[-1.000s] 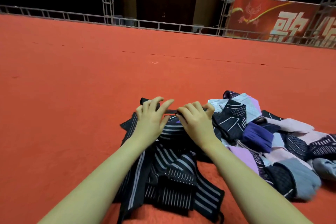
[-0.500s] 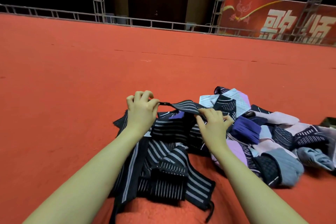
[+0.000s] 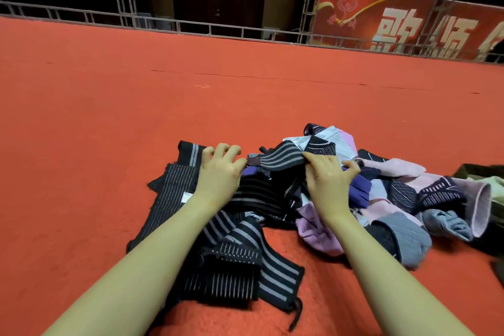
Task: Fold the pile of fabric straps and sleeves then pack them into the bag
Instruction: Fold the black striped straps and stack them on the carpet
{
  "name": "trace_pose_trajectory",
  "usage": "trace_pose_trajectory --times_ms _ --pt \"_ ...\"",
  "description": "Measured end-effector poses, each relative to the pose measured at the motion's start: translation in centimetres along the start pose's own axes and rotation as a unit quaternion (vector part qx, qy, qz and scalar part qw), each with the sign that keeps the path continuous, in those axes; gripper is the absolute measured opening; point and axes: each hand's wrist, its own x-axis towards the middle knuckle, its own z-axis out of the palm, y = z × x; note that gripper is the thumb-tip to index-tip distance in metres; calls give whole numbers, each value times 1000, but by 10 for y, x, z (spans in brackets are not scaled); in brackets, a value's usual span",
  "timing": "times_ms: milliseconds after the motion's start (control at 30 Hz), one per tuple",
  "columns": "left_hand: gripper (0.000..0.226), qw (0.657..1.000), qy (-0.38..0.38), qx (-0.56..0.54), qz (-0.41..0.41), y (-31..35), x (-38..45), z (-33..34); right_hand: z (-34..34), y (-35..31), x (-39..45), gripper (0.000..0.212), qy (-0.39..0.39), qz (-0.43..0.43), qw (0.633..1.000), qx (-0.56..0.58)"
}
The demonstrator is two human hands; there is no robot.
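A black strap with grey stripes (image 3: pixel 275 159) is stretched level between my two hands, just above the pile. My left hand (image 3: pixel 219 174) pinches its left end, and my right hand (image 3: pixel 328 180) grips its right end with curled fingers. Under my forearms lie more black striped straps (image 3: pixel 245 259). To the right spreads a heap of pink, purple, grey and dark patterned sleeves (image 3: pixel 403 199). A dark olive piece, perhaps the bag (image 3: pixel 488 180), shows at the right edge, mostly cut off.
Everything lies on a wide red carpet (image 3: pixel 136 117). At the far edge runs a low metal rail (image 3: pixel 191 27), with truss posts and a red banner (image 3: pixel 409 24) behind it.
My hands have drawn apart, pulling the striped strap out longer between them. The left hand moved left, the right hand moved right over the heap.
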Motion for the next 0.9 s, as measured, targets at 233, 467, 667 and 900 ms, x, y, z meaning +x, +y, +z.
trace_pose_trajectory --times_ms 233,467,667,900 --pt "46 987 -151 -50 8 -13 -30 -8 17 -33 -17 21 -28 21 996 77" --pt "35 981 -172 -82 31 -2 -36 4 14 -52 -33 64 -151 16 979 135" --pt "28 991 -108 -78 -24 0 -27 -1 23 -56 -56 70 -185 107 972 97" --pt "33 998 -37 -52 27 -20 -25 -9 13 -40 -33 19 -33 102 988 109"
